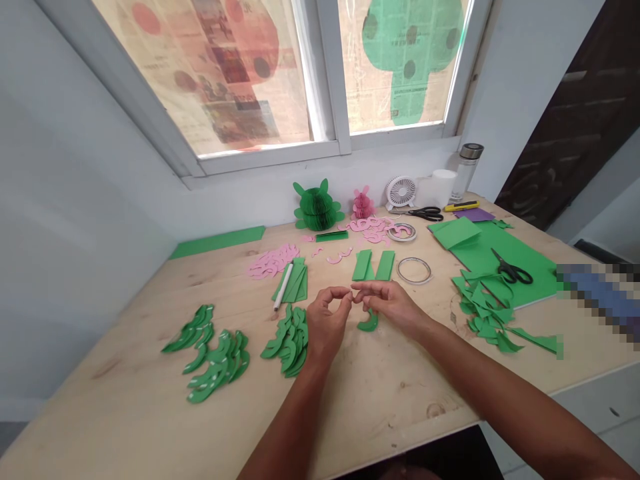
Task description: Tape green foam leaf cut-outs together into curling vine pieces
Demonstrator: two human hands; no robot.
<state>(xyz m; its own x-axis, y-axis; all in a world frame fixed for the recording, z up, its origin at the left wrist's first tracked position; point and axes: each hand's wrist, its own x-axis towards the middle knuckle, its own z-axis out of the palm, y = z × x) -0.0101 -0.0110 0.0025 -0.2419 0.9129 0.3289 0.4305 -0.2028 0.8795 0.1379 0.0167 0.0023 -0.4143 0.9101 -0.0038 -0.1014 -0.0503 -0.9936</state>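
My left hand (327,323) and my right hand (393,305) meet above the middle of the table. Thumb and index finger of each are pinched, tips almost touching; whatever lies between them is too small to make out. Just below my right hand is a curved green paper piece (369,323), partly covered by the fingers. Beside my left hand lies a pile of curved green paper pieces (290,341), its right side hidden by the hand. Farther left, more green curved pieces (220,367) carry small white patches. Folded green paper strips (384,265) rest beyond my fingertips.
A white pen (283,287) lies on green strips. Pink paper cutouts (274,260), tape rolls (415,271) and green and pink paper honeycomb figures (318,208) stand farther back. At right are scissors (513,270), green scraps (483,310), a yellow cutter (461,207) and a glass bottle (466,175).
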